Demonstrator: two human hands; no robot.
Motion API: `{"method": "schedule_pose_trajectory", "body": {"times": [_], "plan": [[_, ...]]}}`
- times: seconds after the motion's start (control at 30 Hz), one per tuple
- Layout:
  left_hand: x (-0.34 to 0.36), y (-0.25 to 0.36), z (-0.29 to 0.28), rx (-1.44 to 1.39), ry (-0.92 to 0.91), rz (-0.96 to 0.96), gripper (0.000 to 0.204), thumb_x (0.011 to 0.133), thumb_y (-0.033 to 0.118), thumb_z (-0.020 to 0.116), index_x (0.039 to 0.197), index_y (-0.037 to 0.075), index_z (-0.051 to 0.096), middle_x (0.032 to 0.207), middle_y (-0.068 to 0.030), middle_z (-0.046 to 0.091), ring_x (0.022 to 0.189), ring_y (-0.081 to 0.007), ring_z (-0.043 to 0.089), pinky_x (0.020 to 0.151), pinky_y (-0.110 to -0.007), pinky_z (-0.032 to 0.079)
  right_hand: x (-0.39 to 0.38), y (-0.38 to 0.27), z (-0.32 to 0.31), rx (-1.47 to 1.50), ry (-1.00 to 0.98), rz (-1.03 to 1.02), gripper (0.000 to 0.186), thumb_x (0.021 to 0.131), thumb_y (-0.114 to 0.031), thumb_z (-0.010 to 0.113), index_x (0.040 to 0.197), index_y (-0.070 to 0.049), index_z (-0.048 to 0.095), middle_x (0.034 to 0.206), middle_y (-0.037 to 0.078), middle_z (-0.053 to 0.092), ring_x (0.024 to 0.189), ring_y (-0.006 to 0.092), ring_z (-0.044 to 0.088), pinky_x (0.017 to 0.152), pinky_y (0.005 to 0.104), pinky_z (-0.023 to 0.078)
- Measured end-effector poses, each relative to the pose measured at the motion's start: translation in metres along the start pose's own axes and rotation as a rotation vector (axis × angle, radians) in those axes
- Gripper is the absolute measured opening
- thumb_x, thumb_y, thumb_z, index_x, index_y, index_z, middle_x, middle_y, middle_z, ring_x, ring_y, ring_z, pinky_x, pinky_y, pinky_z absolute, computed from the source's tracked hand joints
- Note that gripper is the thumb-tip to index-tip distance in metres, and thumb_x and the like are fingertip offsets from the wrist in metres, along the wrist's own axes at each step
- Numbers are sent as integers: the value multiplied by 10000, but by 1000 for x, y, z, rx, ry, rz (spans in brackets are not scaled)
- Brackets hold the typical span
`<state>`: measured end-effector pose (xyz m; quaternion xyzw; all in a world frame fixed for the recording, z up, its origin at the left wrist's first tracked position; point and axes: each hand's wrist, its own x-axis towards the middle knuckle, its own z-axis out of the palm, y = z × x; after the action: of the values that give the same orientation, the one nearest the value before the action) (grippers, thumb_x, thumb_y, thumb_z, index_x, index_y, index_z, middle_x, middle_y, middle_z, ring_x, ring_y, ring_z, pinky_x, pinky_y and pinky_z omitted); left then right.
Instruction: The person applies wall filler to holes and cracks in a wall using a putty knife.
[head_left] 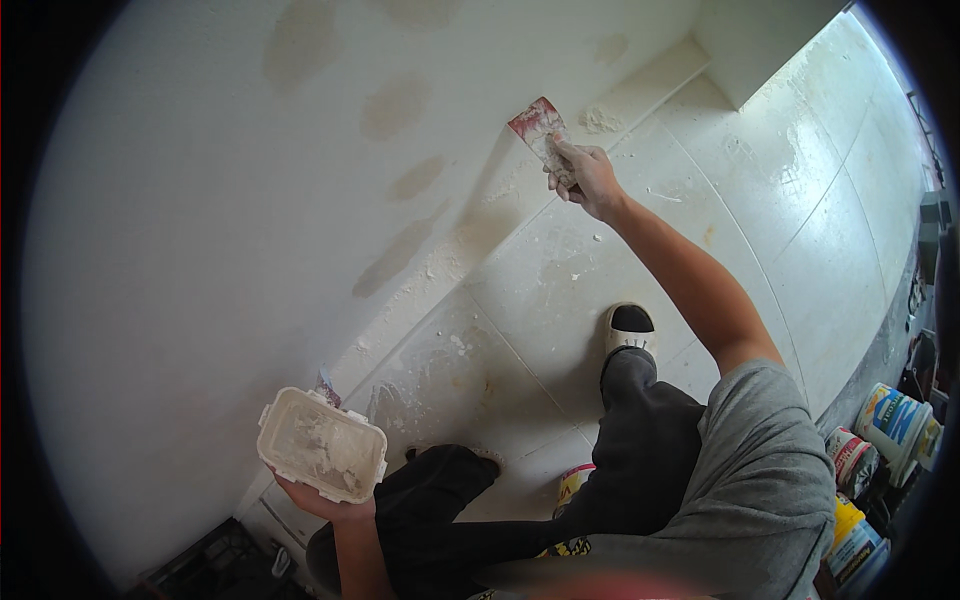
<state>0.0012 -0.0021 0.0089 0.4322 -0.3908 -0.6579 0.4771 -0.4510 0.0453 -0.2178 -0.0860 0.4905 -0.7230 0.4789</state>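
Note:
My right hand, dusted with white, is closed around a putty knife with a wide reddish blade smeared with white putty. The blade is at the lower part of the white wall, just above the skirting ledge; whether it touches is hard to tell. My left hand supports a rectangular clear plastic container from below, its fingers mostly hidden. Whitish putty residue coats the container's inside. Behind its far edge shows a small bluish and purple piece, too covered to name.
Several darker patches mark the wall. White crumbs lie along the skirting ledge and on the tiled floor. A wall corner juts out at the far right. Several paint buckets stand at the right, and another tub is by my legs.

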Motion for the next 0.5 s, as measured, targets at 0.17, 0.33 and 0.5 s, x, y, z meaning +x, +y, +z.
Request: {"method": "schedule_pose_trajectory", "body": {"times": [0.17, 0.33, 0.5], "plan": [[-1, 0, 0, 36, -129, -4, 588, 1025, 502, 298, 1450, 116, 421, 1392, -109, 527, 1253, -307, 552, 1024, -490, 493, 13, 4, -2, -146, 131, 5, 414, 998, -365, 581, 815, 5, 621, 590, 136, 624, 360, 142, 521, 307, 248, 314], [-1, -1, 1, 10, -52, 35, 587, 1022, 506, 299, 1448, 120, 424, 1395, -105, 524, 1256, -304, 551, 1024, -492, 494, -2, -2, -10, -120, 161, -27, 337, 989, -312, 595, 838, -12, 612, 605, 140, 637, 365, 141, 535, 307, 238, 334], [0, 2, -6, -8, -58, -3, 584, 1020, 507, 308, 1446, 127, 429, 1397, -107, 523, 1260, -307, 548, 1026, -495, 494, -7, -7, -19, 65, 156, -65, 293, 990, -285, 587, 846, -30, 604, 607, 125, 637, 355, 133, 518, 320, 230, 340]]}}
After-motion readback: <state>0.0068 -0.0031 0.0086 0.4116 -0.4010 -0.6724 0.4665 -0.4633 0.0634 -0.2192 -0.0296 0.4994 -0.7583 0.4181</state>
